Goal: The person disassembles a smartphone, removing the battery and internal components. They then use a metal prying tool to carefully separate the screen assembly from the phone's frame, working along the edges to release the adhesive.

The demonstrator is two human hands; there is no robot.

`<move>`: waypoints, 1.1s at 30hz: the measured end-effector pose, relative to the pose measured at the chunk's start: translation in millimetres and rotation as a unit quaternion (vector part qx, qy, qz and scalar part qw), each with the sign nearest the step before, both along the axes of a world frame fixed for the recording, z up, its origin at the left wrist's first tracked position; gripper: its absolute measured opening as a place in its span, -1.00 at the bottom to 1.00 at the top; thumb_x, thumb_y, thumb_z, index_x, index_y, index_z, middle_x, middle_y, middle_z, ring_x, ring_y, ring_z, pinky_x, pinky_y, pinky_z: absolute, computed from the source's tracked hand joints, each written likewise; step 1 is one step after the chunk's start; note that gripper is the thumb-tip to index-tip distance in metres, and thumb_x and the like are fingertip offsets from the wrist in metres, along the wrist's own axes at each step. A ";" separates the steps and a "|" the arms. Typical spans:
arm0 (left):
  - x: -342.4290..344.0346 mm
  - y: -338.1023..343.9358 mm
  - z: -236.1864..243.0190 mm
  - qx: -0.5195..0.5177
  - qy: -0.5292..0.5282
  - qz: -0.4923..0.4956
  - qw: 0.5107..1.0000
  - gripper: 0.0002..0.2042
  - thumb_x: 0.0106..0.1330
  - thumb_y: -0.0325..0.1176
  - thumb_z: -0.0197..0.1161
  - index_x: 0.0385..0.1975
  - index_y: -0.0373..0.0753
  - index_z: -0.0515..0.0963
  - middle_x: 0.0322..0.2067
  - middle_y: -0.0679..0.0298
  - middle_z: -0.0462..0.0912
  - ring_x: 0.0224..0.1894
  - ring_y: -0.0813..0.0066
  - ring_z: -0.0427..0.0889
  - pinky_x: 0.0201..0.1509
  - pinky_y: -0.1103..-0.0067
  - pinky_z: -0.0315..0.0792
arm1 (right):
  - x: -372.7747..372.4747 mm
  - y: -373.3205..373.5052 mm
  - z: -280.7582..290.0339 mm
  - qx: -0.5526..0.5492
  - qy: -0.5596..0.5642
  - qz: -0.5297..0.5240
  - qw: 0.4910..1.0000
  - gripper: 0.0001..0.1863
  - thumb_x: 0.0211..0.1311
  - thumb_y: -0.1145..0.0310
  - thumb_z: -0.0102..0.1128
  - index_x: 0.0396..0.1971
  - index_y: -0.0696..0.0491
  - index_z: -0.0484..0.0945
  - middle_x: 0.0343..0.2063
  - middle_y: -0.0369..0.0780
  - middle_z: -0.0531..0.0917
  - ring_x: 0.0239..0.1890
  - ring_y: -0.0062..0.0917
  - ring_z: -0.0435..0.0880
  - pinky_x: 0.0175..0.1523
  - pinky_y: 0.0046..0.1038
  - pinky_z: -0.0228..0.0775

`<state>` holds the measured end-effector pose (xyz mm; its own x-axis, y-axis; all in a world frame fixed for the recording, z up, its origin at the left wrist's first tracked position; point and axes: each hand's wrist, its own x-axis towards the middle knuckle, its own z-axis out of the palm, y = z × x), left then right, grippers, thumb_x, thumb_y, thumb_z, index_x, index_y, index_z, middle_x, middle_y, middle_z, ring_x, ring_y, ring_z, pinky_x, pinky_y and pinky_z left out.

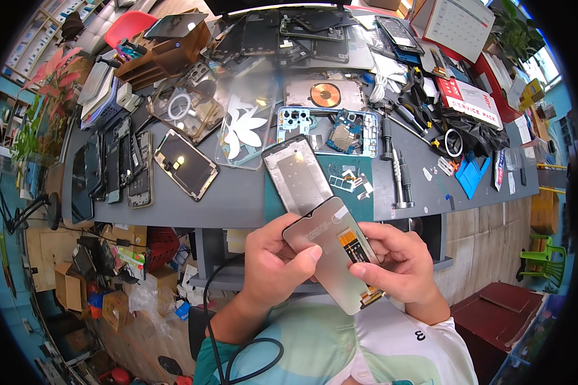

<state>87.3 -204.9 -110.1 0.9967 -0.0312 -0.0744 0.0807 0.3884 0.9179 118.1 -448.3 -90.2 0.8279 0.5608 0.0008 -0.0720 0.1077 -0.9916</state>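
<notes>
Held item: flat grey rectangular phone display panel (pixel 331 247), back side up, with an orange flex strip across its middle and a second orange connector at its lower end. It hangs in the air just off the near edge of the counter, above the person's lap, tilted with its upper end toward the counter.

Left hand (pixel 273 263): grip closed on the panel's left long edge, thumb lying on the back face, fingers curled under.

Right hand (pixel 398 260): grip closed on the panel's right long edge, thumb pressed on the back face beside the orange strip, fingers behind. The panel sits between both hands, touching each.

Grey counter (pixel 237 199), near edge, centre: silver-grey rectangular phone mid-frame (pixel 297 174) lying flat on a teal work mat (pixel 359 186), just beyond the held panel. Small white adhesive strips (pixel 348 181) lie on the mat right of the frame.

Behind the mat: light-blue phone housing with exposed circuit board (pixel 331 128); beyond it, a silver back plate with copper charging coil (pixel 325 95).

Left of centre: clear phone case with white flower print (pixel 247 125); black phone screen with metal rim (pixel 186 163); a row of dark phone frames (pixel 119 167) near the left edge.

Right of the mat: two upright metal-tipped screwdrivers (pixel 399 179); blue plastic holder (pixel 472 172) toward the right edge.

Far edge: assorted dark screens and frames (pixel 302 35).
</notes>
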 end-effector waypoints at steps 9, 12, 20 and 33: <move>6.1 16.3 17.8 -0.019 0.072 -0.106 0.992 -0.73 0.37 -0.50 0.40 0.01 -0.45 0.62 -0.24 0.23 0.75 -0.34 0.61 0.75 -0.32 0.60 0.70 | 4.0 -2.4 4.7 -0.010 0.002 0.021 1.000 -0.39 0.41 0.64 0.45 0.42 0.38 0.49 -0.39 -0.26 0.76 -0.38 -0.83 0.54 -0.25 -0.67 0.35; 6.9 16.9 20.2 -0.016 0.082 -0.114 0.990 -0.73 0.38 -0.49 0.41 0.01 -0.45 0.62 -0.24 0.23 0.74 -0.34 0.60 0.75 -0.32 0.60 0.70 | 2.0 2.7 9.0 -0.004 0.016 0.008 1.000 -0.39 0.41 0.62 0.46 0.41 0.37 0.50 -0.41 -0.26 0.76 -0.43 -0.83 0.51 -0.29 -0.67 0.29; 7.1 16.7 19.3 -0.046 0.087 -0.124 0.987 -0.73 0.39 -0.46 0.44 -0.01 -0.44 0.63 -0.25 0.25 0.73 -0.35 0.62 0.72 -0.33 0.60 0.69 | 4.7 -0.2 10.6 -0.010 0.006 0.026 1.000 -0.41 0.41 0.62 0.46 0.40 0.36 0.51 -0.39 -0.23 0.79 -0.42 -0.82 0.53 -0.30 -0.66 0.29; 8.7 23.2 20.1 -0.046 0.070 -0.142 0.986 -0.69 0.38 -0.50 0.40 0.06 -0.49 0.64 -0.22 0.23 0.73 -0.31 0.61 0.74 -0.32 0.61 0.69 | 4.0 3.1 13.4 -0.016 0.048 0.025 0.998 -0.40 0.40 0.61 0.46 0.40 0.35 0.52 -0.29 -0.16 0.86 -0.36 -0.80 0.64 -0.22 -0.66 0.41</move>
<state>96.0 -181.7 -90.0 0.9268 -0.3216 -0.1941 0.3218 0.4134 0.8518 122.1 -445.2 -76.7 0.7938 0.6005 -0.0964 -0.1719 0.0694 -0.9827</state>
